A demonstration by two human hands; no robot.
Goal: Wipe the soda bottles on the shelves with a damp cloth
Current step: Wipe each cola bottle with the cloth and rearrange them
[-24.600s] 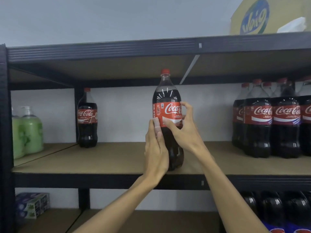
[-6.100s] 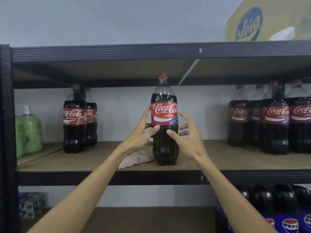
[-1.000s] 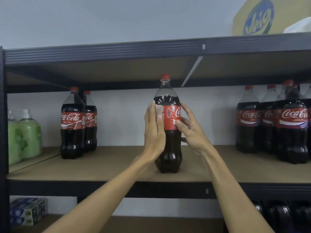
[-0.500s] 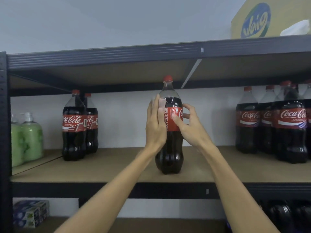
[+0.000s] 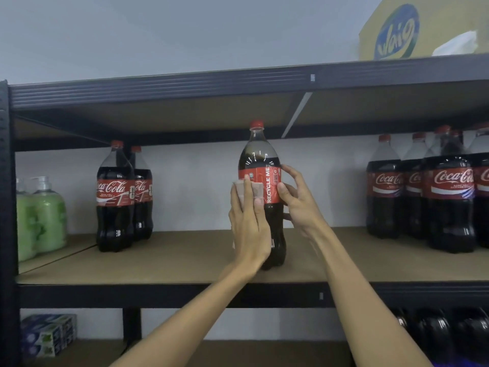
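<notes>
Coke bottle [image 5: 260,160] upright mid-shelf, both hands on it.
Red cap [image 5: 256,124]; red wrap label [image 5: 268,184] turned to white "RECYCLE ME"; clear ribbed plastic, dark cola. The left hand [image 5: 248,221] lies flat, fingers straight, pressing pale cloth [image 5: 256,190] on the label. The right hand [image 5: 296,205] wraps the other side, thumb in front. The shelf [image 5: 185,258] is brown fibreboard on a black steel frame. Coca-Cola pair [image 5: 115,197] at left, Coca-Cola group [image 5: 449,202] at right.
</notes>
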